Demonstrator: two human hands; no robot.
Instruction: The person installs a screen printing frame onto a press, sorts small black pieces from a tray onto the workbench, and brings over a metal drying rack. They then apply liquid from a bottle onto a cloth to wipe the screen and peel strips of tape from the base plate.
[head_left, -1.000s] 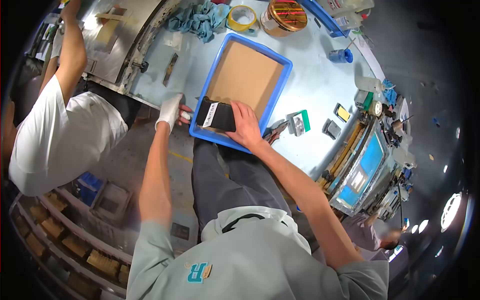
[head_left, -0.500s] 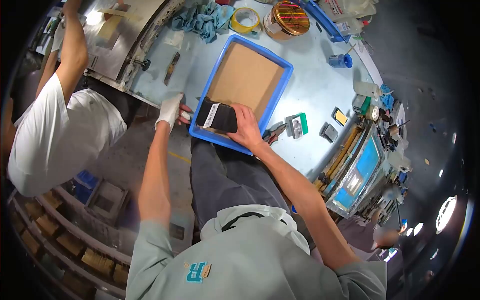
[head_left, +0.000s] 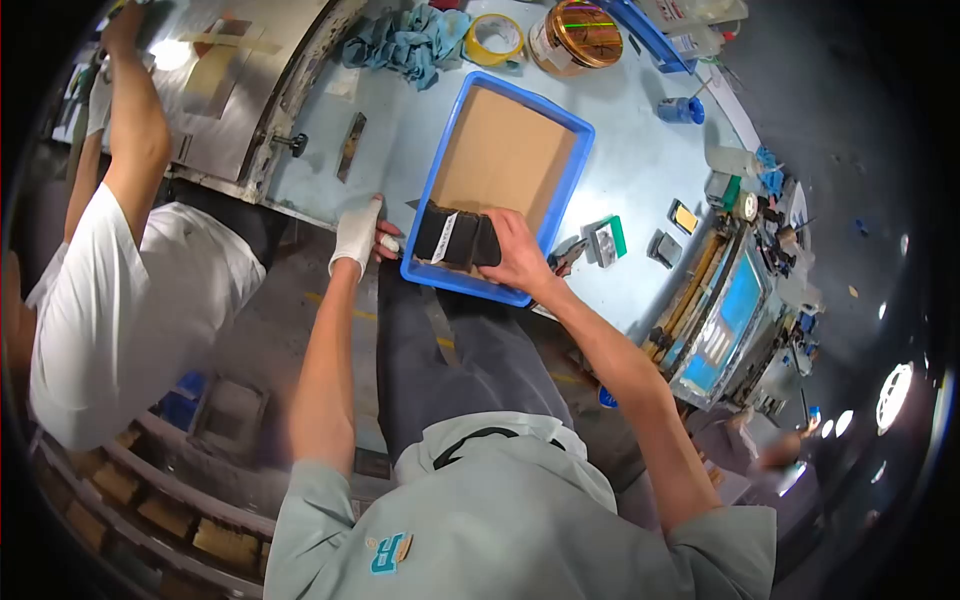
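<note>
A blue plastic tray [head_left: 583, 150] with a brown sheet lining its bottom sits at the table's near edge. In its near end stands a stack of flat black pieces [head_left: 430, 232] with a white handwritten label strip [head_left: 446, 238]. My right hand [head_left: 517, 258] reaches in over the tray's right side, fingers closed round the right end of the black stack. My left hand [head_left: 362, 238], in a white glove with bare fingertips and a white wrap on one finger, is beside the tray's left wall. Its thumb is apart from the fingers, and I see nothing in it.
Blue crumpled cloths [head_left: 415, 42], a yellow tape roll [head_left: 494, 40] and a copper-lidded tub [head_left: 578, 38] stand behind the tray. Pliers [head_left: 566, 256] and a green-and-grey block [head_left: 606, 241] lie to the right. A co-worker in a white shirt [head_left: 140, 320] works at left.
The tray and both hands sit slightly further right in view, as the view has shifted. A gap now shows between the labelled part of the black stack and the part at my right fingers.
</note>
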